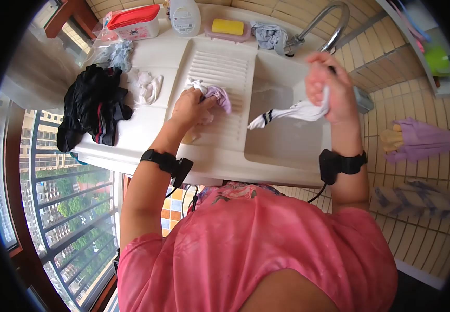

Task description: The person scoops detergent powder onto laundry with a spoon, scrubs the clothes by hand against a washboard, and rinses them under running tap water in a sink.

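Note:
My right hand (334, 91) is raised over the sink basin (284, 145), its fingers wrapped round a white sock (305, 111) with dark stripes. The sock's free end stretches leftward above the basin, and the hand is slightly blurred. On the ribbed washboard (224, 61), my left hand (186, 110) is closed on a crumpled bundle of white and lilac cloth (218, 98). Part of that bundle lies hidden beneath the fingers. A small yellowish piece (189, 137), perhaps soap, shows beside the left wrist.
Black clothing (92, 106), a white crumpled cloth (146, 87) and grey-blue cloth (116, 54) lie at left. Behind stand a red-lidded tub (135, 23), a white bottle (184, 18) and a yellow bar in a dish (228, 27). A curved faucet (342, 23) overhangs the basin.

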### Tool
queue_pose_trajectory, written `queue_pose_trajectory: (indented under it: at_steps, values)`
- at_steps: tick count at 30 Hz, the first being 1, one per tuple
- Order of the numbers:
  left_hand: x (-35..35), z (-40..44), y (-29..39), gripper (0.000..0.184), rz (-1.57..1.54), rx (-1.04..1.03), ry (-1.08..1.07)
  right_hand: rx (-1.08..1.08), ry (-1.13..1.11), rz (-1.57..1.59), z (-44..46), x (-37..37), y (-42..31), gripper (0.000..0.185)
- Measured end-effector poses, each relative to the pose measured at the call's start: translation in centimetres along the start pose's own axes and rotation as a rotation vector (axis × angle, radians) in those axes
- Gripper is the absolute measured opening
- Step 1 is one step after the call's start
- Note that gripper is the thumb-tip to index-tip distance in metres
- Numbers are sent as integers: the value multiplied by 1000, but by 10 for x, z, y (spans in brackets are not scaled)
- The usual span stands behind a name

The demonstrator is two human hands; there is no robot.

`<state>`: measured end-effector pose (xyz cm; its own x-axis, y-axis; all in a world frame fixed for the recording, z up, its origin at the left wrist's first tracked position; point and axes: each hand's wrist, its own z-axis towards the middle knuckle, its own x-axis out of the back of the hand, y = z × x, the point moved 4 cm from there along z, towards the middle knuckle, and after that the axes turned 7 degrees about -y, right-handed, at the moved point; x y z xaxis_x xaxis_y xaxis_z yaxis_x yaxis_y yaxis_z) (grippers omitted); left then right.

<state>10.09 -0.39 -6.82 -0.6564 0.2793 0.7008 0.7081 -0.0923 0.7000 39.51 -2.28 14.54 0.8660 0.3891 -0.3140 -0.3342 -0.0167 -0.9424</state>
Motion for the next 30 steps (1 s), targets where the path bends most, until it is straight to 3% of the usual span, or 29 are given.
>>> queue_pose_trajectory:
  at_steps: [2,6,8,10,12,13,15,19,21,24,26,30]
  values:
    - [7,-6,11,40,-530,107,-79,-195,-12,-273,1,-4,32,19]
    - [22,-2,18,38,-560,145,-58,-399,-143,-392,11,0,113,25]
    - [23,-8,25,33,-988,172,-86,-324,-128,-479,17,-4,150,28]
    - [22,-10,24,34,-1120,137,-111,-248,-118,-568,27,-5,182,32]
    - [22,-15,27,32,-1317,79,-157,-11,-246,-465,41,-9,199,31]
    - [25,-18,28,32,-1318,81,-149,-11,-253,-463,43,-20,182,31]
    - [32,-24,26,26,-1293,74,-120,-392,-157,-319,42,-23,157,28]
    - [31,-30,0,29,-1401,31,-179,-359,12,-126,61,5,141,18]
    - [33,-34,0,33,-1392,58,-125,-343,-4,-100,66,7,131,19]
    - [31,-33,-6,24,-1456,55,-171,-383,-50,-75,61,-5,117,20]
    - [35,-38,2,22,-1490,79,-160,-272,-37,-181,58,-18,100,21]
    - [37,-41,5,25,-1520,23,-200,-244,-93,-90,55,-25,83,25]
